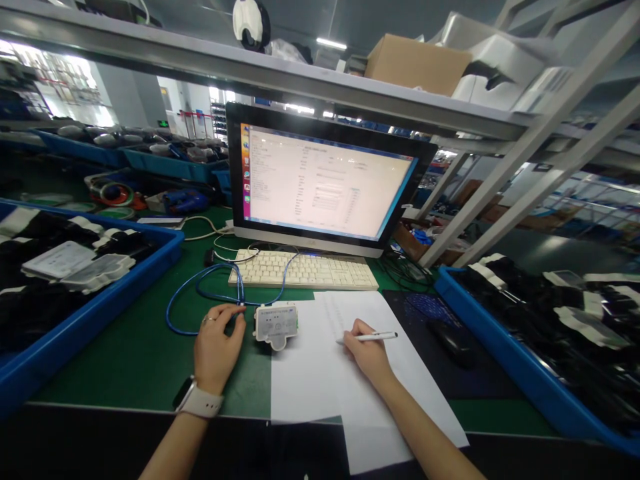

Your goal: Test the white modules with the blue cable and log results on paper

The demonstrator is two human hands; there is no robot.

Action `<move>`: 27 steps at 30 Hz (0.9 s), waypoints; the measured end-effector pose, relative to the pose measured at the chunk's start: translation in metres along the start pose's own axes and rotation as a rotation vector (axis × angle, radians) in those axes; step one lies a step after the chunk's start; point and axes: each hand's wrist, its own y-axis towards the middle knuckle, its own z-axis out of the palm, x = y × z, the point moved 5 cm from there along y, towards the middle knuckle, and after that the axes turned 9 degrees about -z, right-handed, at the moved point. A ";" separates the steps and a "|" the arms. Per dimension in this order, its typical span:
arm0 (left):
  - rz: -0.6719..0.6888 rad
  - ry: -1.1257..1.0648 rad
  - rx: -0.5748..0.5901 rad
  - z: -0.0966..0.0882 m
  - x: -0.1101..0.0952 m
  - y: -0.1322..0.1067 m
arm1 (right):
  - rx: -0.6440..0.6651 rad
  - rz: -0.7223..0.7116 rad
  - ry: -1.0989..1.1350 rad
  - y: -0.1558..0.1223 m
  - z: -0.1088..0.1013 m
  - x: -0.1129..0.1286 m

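Observation:
My left hand rests on the green mat with its fingers curled around the end of a blue cable, just left of a small white device. The cable loops back toward the keyboard. My right hand grips a white pen with its tip on a sheet of white paper. A watch with a pale strap sits on my left wrist.
A monitor shows a form window behind the keyboard. Blue bins of black and white parts flank the mat. A black mouse lies on a dark pad at right. A shelf overhead carries a cardboard box.

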 end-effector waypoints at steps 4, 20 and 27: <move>0.008 0.004 0.002 0.000 0.000 0.000 | 0.002 0.015 -0.021 0.000 0.000 0.003; 0.005 0.012 -0.002 0.000 -0.001 -0.001 | -0.006 -0.002 -0.055 -0.001 -0.001 0.001; 0.012 0.013 0.000 0.000 -0.001 -0.001 | -0.009 -0.007 -0.053 -0.001 -0.002 -0.002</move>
